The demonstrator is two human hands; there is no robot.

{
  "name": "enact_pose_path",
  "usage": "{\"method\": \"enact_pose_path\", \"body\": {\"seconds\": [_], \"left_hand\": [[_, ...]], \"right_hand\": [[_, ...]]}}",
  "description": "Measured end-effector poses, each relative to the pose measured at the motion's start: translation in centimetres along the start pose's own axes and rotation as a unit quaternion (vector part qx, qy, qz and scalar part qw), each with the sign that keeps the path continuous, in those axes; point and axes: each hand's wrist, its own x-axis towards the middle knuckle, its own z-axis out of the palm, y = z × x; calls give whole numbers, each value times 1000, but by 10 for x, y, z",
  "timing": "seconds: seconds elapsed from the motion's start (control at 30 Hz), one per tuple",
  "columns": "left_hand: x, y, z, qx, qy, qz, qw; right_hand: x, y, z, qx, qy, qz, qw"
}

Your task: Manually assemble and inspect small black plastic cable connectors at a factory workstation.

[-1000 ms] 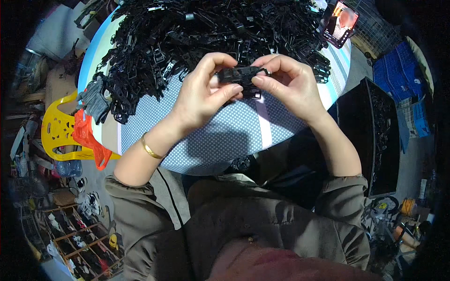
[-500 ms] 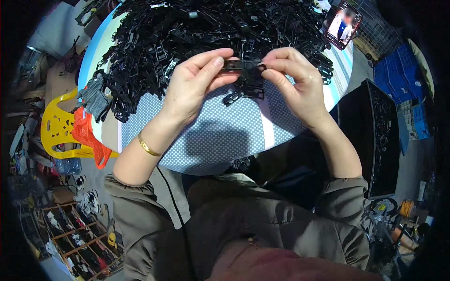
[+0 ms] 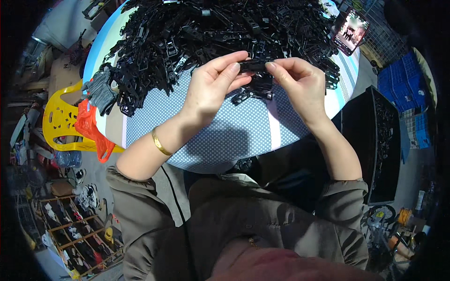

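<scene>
Between my hands is a small, narrow black plastic part (image 3: 253,66), held level above the near edge of a heap. My left hand (image 3: 208,89) pinches its left end between thumb and fingers. At its right end, the thumb and bent fingers of my right hand (image 3: 302,86) close on it; their tips partly hide that end. Just below the held part, a few similar black pieces (image 3: 243,96) lie on the cloth. The large heap of black plastic parts (image 3: 187,35) spreads over the far side of the round table (image 3: 211,136).
At the heap's left edge lies a grey cloth (image 3: 101,91). An orange plastic bag (image 3: 89,124) hangs by a yellow chair (image 3: 58,117). A phone with a lit screen (image 3: 350,33) stands far right. Black parts sit in a dark bin (image 3: 368,145) right of the table.
Both hands appear slightly farther right as the whole view shifts. My right fingers have drawn in, and the thumb now presses along the part's right end.
</scene>
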Motion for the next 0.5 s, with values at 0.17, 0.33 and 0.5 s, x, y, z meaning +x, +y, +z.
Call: {"method": "enact_pose_path", "body": {"seconds": [0.17,0.33,0.5], "left_hand": [[-1,-5,-1,15,-7,14,1000],[-2,-4,-3,37,-21,6,999],[-5,-6,1,63,-28,26,997]], "right_hand": [[2,4,8,-43,15,-40,998],[2,3,8,-111,1,-91,990],[4,-2,2,-223,-14,-154,963]]}}
